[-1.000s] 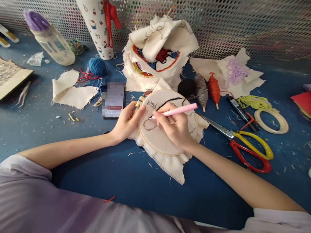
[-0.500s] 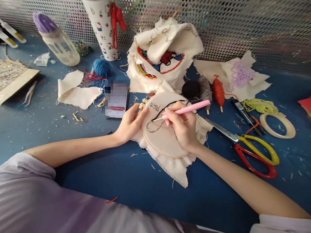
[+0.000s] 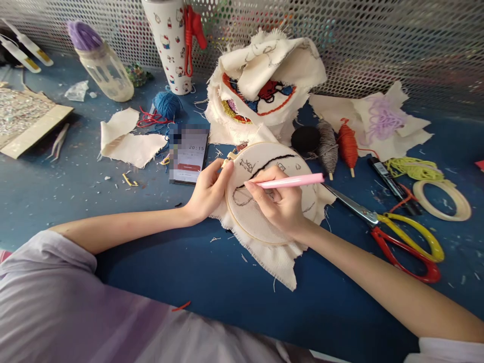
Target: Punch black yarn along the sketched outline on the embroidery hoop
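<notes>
Since 0.5 s ago the pink punch needle (image 3: 291,181) has tipped flatter, its tip back down on the cloth in the embroidery hoop (image 3: 264,194), which lies mid-table on the blue table (image 3: 113,212). Right hand (image 3: 282,204) pinches the needle pen-style, prob. for fine control; left hand (image 3: 209,189) clamps the hoop's rim w/ thumb on top so it can't slide. Phone (image 3: 188,154) sits just left, scissors (image 3: 393,229) & 3 yarn spools (image 3: 328,143) near on the right.
</notes>
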Tool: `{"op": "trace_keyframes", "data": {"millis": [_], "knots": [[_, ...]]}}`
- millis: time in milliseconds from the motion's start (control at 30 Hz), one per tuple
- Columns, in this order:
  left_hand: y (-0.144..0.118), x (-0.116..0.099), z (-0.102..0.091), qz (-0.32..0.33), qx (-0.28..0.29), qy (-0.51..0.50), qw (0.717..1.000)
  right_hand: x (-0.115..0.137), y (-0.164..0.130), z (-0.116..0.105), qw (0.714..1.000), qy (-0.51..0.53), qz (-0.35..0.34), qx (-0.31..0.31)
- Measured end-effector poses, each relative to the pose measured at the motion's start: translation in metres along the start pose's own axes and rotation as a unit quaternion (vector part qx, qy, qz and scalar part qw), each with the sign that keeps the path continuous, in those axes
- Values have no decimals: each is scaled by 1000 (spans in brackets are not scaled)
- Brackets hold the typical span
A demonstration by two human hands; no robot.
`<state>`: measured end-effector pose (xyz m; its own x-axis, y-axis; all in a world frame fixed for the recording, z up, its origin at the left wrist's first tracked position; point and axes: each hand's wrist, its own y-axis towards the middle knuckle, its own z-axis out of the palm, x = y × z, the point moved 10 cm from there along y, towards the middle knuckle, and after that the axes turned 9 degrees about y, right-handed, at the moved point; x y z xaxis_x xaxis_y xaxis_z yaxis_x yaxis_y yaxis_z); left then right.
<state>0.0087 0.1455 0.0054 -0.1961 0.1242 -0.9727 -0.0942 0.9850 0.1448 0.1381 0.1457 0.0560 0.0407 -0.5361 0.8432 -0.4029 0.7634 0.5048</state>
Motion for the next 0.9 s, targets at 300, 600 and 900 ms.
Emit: {"op": "trace_keyframes", "data": {"millis": [300,600,900], "knots": [[0,-2,-5,5,-22,-10,1000,-6,3,16,998,-23,18,53],[2,-8,-6,30,-22,-2,999,15,-1,24,974,-177,-108,87],[2,0,-2,-7,-4,-20,1000,-12,-1,-2,998,12,64,-21]]}}
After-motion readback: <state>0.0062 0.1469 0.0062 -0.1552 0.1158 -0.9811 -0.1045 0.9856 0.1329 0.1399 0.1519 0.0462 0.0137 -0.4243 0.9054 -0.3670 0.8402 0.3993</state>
